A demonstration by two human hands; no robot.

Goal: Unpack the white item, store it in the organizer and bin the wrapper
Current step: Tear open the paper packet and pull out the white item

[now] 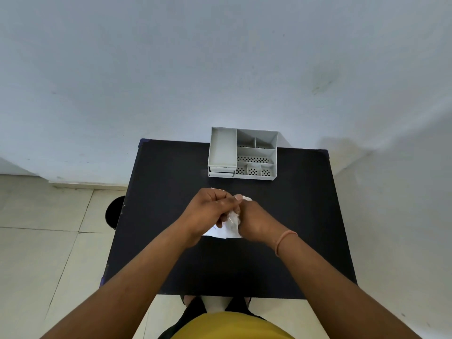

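Over the middle of the black table (281,216), my left hand (208,211) and my right hand (254,221) are pressed together, both closed on a crinkled white packet (231,223). White edges of it stick out beyond the fingers at the top and bottom. I cannot tell the wrapper from the white item inside; most of it is hidden by my fingers. The grey plastic organizer (222,148) stands at the table's far edge, with one long tray on its left and several small perforated compartments on its right.
A dark round bin (113,212) stands on the tiled floor just left of the table, partly hidden by the table edge. A pale wall rises right behind the organizer. My feet show under the table's near edge.
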